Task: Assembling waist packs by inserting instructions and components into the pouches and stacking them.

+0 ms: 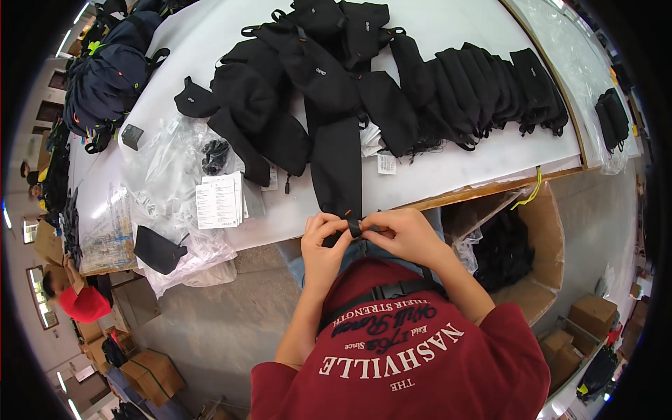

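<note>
At the table's near edge both my hands pinch a small black webbing loop (pixel 355 227) at the near end of a long black fabric bag (pixel 337 168). My left hand (pixel 324 241) grips it from the left, thumb and fingertips pressed together. From the right, my right hand (pixel 399 234) does the same, its fingertips almost meeting the left ones. The bag stretches away from me, its far end under a heap of similar black bags (pixel 280 84). A small orange tab shows just above the loop.
A row of black bags (pixel 483 84) lies at the right. Clear plastic bags (pixel 168 161), printed cards (pixel 218 203) and a black pouch (pixel 159 250) are at the left. Below the table's right edge stands an open carton (pixel 549 241). Another person (pixel 85 302) is far left.
</note>
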Demonstrator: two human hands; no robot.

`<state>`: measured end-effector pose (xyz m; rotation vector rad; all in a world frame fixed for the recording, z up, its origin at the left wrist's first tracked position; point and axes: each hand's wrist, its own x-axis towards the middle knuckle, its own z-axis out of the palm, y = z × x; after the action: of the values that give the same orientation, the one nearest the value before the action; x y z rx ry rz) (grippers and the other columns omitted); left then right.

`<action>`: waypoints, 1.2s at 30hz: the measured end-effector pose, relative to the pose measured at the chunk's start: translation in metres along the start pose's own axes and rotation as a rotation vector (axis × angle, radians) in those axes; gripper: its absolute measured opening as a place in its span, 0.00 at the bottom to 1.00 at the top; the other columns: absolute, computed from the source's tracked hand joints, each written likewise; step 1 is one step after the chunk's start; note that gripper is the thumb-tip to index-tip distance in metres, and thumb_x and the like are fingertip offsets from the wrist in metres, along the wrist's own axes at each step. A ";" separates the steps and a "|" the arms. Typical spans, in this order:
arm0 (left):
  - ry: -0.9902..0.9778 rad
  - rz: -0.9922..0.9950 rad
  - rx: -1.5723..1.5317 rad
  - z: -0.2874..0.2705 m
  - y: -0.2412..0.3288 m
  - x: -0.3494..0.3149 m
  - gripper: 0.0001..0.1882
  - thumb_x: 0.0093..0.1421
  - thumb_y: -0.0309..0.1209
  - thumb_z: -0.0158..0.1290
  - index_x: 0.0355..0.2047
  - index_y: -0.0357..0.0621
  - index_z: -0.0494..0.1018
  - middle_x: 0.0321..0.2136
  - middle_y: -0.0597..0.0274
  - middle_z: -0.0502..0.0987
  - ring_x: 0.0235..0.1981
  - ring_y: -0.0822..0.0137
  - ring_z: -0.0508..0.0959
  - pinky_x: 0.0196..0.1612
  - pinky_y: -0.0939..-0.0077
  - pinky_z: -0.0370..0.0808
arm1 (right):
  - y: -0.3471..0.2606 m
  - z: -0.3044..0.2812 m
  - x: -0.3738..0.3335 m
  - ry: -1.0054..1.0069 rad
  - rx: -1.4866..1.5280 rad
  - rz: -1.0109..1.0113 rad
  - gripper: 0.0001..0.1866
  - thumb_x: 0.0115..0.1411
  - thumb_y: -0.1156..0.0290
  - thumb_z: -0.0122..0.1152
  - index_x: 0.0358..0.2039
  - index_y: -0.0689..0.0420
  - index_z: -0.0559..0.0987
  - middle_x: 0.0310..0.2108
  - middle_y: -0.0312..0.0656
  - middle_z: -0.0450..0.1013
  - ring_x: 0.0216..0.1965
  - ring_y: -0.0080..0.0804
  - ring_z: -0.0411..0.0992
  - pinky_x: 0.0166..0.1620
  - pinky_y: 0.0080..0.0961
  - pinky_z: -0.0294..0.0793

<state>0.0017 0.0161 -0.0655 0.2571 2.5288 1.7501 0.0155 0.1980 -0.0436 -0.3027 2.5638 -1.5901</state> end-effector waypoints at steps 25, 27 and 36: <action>-0.151 -0.047 -0.301 0.000 0.042 -0.002 0.04 0.62 0.24 0.52 0.33 0.35 0.73 0.23 0.69 0.73 0.22 0.83 0.66 0.25 0.87 0.62 | 0.000 -0.006 -0.006 0.098 0.991 0.325 0.06 0.60 0.75 0.57 0.31 0.57 0.68 0.27 0.46 0.78 0.16 0.15 0.63 0.21 0.09 0.60; -0.152 -0.020 -0.219 0.003 0.041 -0.001 0.04 0.62 0.25 0.51 0.33 0.35 0.73 0.22 0.69 0.72 0.22 0.82 0.66 0.25 0.87 0.62 | 0.000 -0.002 -0.006 0.122 1.005 0.326 0.06 0.60 0.75 0.58 0.30 0.57 0.69 0.25 0.47 0.78 0.14 0.15 0.62 0.20 0.10 0.59; -0.130 0.069 -0.073 0.015 0.032 0.001 0.03 0.60 0.24 0.52 0.33 0.37 0.73 0.22 0.62 0.73 0.19 0.75 0.69 0.23 0.83 0.65 | 0.001 0.010 -0.008 0.218 1.174 0.474 0.07 0.58 0.68 0.63 0.25 0.52 0.75 0.23 0.24 0.68 0.19 0.08 0.54 0.22 0.10 0.47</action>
<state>0.0063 0.0407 -0.0408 0.4443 2.3880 1.7826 0.0248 0.1910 -0.0487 0.5528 1.2118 -2.5575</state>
